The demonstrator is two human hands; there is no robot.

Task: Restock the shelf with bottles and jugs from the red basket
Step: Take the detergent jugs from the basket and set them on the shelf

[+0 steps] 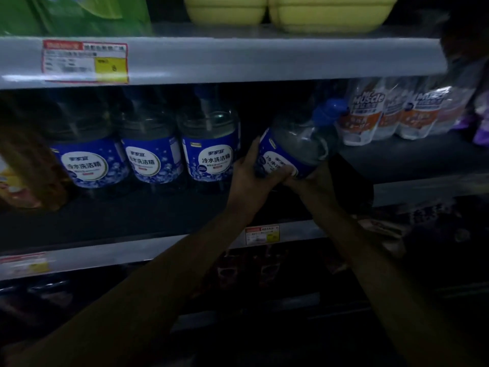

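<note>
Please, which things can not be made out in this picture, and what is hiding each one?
- Red basket: outside the head view.
- Right hand: head view, mostly hidden beneath the tilted jug, which the left hand grips; its fingers cannot be seen.
- Price tag: head view, print blurred.
- Lowest goods: head view, too dark.
- Brown pack: head view, cut off by left edge.

Clear jug [296, 147] with blue cap and blue-white label; yellow basins [291, 11] above; green pack [74, 14].
</note>
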